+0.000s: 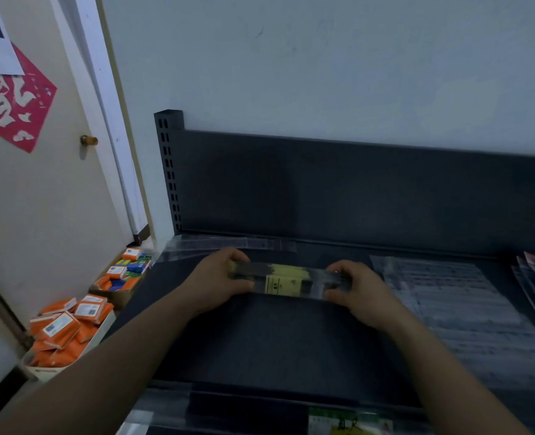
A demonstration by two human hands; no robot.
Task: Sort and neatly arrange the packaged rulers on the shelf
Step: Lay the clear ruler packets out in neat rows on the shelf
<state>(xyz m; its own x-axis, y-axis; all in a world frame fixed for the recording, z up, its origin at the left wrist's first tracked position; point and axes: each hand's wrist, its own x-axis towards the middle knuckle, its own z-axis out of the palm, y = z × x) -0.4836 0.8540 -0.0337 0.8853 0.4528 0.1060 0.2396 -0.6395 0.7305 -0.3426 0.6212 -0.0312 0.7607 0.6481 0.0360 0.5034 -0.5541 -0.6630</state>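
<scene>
Step in hand, by judgement: squaring up a bundle of packaged rulers (286,279) before placing it. Gripped at both ends, with the left hand (220,279) curled round one end and the right hand (359,288) curled round the other. Held crosswise between the fingers, yellow label about midway. Cannot tell whether resting on the shelf (275,340) or just above it.

Next move, by judgement: calls for laying the bundle flat, long edge parallel with the back panel (322,189), and letting go of both ends together. Glossy film wrap, so likely to skew if released unevenly.

Surface: dark matt deck beneath and nearer than the fingers. Just beyond the left fingertips, clear ruler sleeves (216,244) along the rear edge. Outward of the right fingers, a spread of flat clear packets (442,296), overlapping and apparently not yet aligned.

Room: pale wall (322,58) above the panel. Slotted upright post (167,167) beyond the left fingers. Well outward of the left fingers, a door (40,199) with a knob (88,140) and a red poster (12,102). Below that, on the floor, cartons of orange boxes (68,328).
</scene>
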